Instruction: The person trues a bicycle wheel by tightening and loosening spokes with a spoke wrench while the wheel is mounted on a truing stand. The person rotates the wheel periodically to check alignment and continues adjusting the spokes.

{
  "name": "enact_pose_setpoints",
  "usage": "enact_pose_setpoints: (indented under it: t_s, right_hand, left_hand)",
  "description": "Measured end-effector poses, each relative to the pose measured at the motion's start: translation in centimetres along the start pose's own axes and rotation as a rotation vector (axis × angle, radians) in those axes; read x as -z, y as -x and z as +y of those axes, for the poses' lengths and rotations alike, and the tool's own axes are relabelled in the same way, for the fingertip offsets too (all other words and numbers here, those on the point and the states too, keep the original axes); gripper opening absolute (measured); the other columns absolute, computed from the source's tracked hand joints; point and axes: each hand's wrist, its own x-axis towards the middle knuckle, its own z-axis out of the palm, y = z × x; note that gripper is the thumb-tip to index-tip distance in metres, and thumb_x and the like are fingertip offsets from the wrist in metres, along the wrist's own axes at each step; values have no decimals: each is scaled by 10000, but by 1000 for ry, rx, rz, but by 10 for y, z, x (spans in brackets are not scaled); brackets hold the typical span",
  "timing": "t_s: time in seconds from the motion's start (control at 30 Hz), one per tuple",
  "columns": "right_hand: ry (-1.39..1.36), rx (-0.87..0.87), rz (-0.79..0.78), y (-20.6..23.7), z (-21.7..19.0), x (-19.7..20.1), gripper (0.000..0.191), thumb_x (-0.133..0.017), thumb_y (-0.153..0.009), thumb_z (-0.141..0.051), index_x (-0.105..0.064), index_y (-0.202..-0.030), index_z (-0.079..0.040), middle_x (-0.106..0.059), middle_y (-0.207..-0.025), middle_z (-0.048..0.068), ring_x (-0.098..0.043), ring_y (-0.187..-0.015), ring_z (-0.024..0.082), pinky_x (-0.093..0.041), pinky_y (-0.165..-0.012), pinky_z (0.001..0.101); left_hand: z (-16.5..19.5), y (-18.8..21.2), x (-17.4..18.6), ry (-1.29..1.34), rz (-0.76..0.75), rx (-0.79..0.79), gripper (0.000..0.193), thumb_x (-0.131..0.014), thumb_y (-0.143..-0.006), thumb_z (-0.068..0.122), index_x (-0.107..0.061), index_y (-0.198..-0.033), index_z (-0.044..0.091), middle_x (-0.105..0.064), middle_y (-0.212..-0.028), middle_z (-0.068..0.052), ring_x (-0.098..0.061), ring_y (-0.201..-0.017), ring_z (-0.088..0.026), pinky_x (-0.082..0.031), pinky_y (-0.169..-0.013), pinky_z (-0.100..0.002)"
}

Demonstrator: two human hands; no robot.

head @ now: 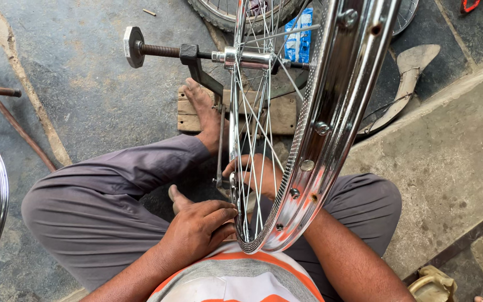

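Now both your hands work a chrome bicycle wheel (pixel 331 128) held upright in a truing stand (pixel 197 64).

Your left hand (pixel 197 229), at seven o'clock of the rim, presses its fingers together against the rim edge. Your right hand (pixel 255 174) reaches behind the spokes (pixel 252 112), fingers curled; whether they pinch anything, you cannot tell.

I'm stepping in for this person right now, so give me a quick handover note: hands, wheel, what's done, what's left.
Left hand: resting on the near edge of the shiny chrome spoked bicycle wheel rim, fingers at the spokes.
Right hand: behind the spokes, low by the rim; its grip is hidden.
The wheel stands upright on the dark metal truing stand, whose wooden base is pinned by a bare foot.
Done: spokes laced, wheel mounted.
Left: probably spoke adjustment; progress can't be judged.
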Motion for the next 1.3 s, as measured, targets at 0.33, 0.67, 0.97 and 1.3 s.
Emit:
enact_pose_setpoints:
  t_s: [0.33,0.67,0.97,1.3]
  right_hand:
    - [-166,-86,-192,-8,17,2,291,-657,-865,-176,-746,-1119,-66,-774,-1123,99,-722,-1122,229,-552,-1042,400]
    - [100,-207,-43,-2,-3,2,391,-816,-824,-393,-775,-1064,-88,-829,-969,65,-807,-952,208,-601,-896,357]
    - [318,-98,251,4,-12,-23,417,-844,-830,-359,-713,-1105,-75,-760,-936,118,-742,-875,292,-577,-737,416]
    - [64,-658,361,15,1,-13,323,-693,-902,-221,-723,-1198,-95,-760,-749,85,-724,-625,159,-601,-603,330]
  left_hand:
    - [0,-2,1,12,12,-39,323,-807,-844,221,-709,-1087,32,-723,-1040,-114,-736,-941,-273,-594,-786,-380]
    - [1,-4,4,22,0,-14,330,-817,-822,228,-711,-1061,27,-725,-1017,-114,-734,-924,-274,-584,-775,-388]
    - [0,-3,1,1,-5,-10,302,-797,-846,209,-712,-1072,27,-722,-1047,-126,-731,-934,-283,-585,-780,-392]
    - [7,-1,6,13,6,-31,327,-804,-836,221,-716,-1089,34,-733,-1055,-109,-741,-946,-264,-591,-797,-375]
